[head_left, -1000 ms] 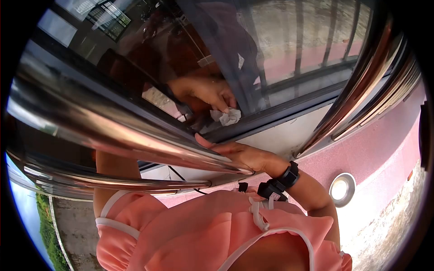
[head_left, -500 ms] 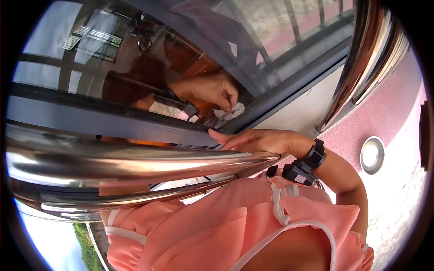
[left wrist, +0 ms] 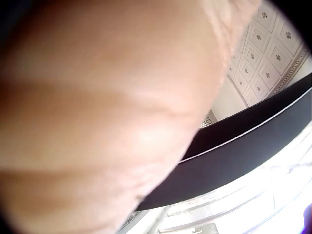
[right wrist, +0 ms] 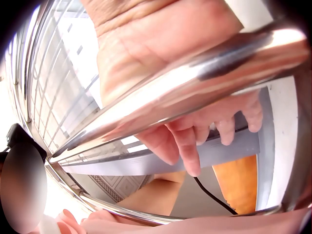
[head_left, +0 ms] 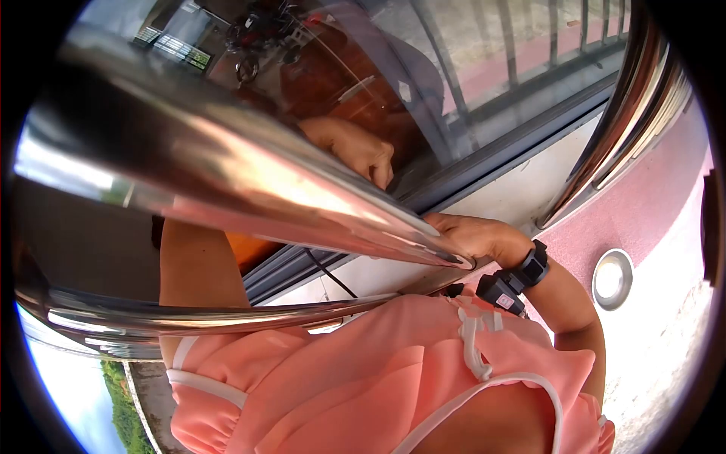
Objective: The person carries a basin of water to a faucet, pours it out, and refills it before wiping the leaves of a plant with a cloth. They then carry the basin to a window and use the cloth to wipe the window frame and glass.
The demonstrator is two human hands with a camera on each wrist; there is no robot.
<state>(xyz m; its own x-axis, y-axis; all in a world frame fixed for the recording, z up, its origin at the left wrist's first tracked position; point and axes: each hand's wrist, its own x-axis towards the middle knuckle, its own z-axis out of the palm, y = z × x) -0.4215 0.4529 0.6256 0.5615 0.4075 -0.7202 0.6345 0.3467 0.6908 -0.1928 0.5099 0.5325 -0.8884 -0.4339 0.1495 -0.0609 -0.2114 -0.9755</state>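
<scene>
Behind the window glass, my left hand is bent with curled fingers; its fingertips are partly hidden by the thick metal rail. The white crumpled tissue seen there earlier is out of sight now. A blurred left palm fills much of the left wrist view beside a dark frame. My right hand lies by the rail's right end. In the right wrist view, the shiny rail crosses in front of the right hand, its loosely extended fingers hanging below it near the grey window frame.
A lower metal rail passes in front of my left arm. More curved rails stand at the right. A round metal bowl is on the pink floor. A black cord runs below the thick rail, and a patterned ceiling shows indoors.
The head view has shifted, and the thick rail now covers the place where the tissue showed. My left hand looks more tightly curled. My right hand remains beside the rail.
</scene>
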